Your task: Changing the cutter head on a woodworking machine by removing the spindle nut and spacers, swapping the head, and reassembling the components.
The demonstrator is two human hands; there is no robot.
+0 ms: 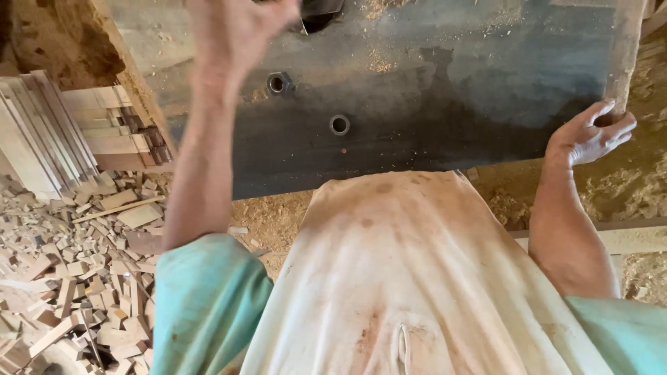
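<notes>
Sawdust dusts the dark metal surface (pixel 431 104). Left hand (pixel 236 31) hovers blurred above it, fingers (pixel 281 17) loosely spread, holding nothing; a hex nut (pixel 279 83) lies just below them, a round hole (pixel 339 124) farther right. Right hand (pixel 589 133) rests at the surface's corner, fingers (pixel 615 128) curled on the edge.

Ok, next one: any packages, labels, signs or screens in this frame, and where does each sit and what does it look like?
None in view: only a dark metal table dusted with sawdust, stacked wooden slats and a heap of offcuts on the left. The left hand is raised over the table; the right hand grips its right edge.
</notes>
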